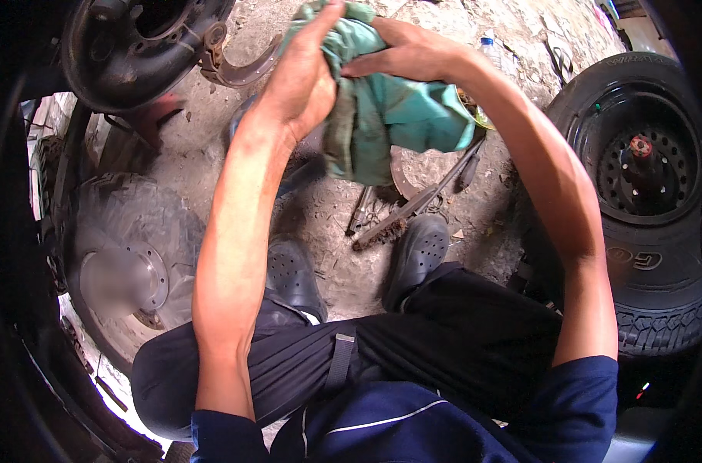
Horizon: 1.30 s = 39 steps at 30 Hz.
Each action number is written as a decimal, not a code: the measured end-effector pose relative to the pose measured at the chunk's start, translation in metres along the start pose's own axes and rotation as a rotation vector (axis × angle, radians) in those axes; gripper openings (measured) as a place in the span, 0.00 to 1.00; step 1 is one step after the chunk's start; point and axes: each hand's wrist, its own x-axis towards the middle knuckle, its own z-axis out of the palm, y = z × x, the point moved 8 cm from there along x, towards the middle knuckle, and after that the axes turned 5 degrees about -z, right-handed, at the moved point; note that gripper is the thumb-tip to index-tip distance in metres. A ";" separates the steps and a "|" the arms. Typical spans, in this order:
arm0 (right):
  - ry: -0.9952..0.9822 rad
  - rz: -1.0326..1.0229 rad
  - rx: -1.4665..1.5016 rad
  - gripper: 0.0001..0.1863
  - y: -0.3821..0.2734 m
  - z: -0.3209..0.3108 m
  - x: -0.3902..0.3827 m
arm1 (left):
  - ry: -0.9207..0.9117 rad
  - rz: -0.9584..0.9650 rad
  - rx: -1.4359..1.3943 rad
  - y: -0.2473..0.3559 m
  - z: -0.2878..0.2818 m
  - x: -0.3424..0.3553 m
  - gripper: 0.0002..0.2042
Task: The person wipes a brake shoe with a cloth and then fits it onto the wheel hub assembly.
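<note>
A crumpled green cloth (424, 116) with dark stains is bunched between my two hands, its loose folds hanging toward the floor. My left hand (305, 77) is closed on its left side, the thumb pointing up along the cloth. From the right my right hand (413, 52) grips the upper part, its fingers pressed into the folds. Whether anything is wrapped inside the cloth is hidden. Below it, on the ground, lie a long thin brush (389, 230) with dark bristles and a short metal tool (359, 211).
A tyre on a black steel rim (598, 154) is at the right, above another tyre (663, 270). A dusty wheel drum (185, 239) stands left. A curved brake shoe (247, 71) lies near a dark round metal part (108, 69). Farther back stands a clear bottle (487, 48).
</note>
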 end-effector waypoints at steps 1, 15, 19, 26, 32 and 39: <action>-0.031 0.041 -0.052 0.36 0.010 -0.002 -0.007 | -0.030 -0.033 0.068 -0.004 0.018 -0.004 0.18; -1.004 0.473 -0.364 0.28 0.197 0.086 -0.117 | -0.136 -0.618 0.891 -0.045 -0.003 -0.031 0.37; -1.266 0.529 -0.488 0.47 0.226 0.174 -0.171 | 0.033 -0.550 0.803 -0.043 -0.038 -0.031 0.36; -0.400 0.433 -0.084 0.54 0.175 0.168 -0.094 | 0.133 -0.485 0.687 -0.055 -0.045 -0.023 0.34; 0.002 0.557 0.246 0.46 0.177 0.210 -0.093 | 0.133 -0.510 0.673 -0.072 -0.042 -0.017 0.34; 0.263 0.617 0.984 0.32 0.192 0.220 -0.110 | 0.226 -0.472 0.600 -0.095 -0.056 -0.013 0.28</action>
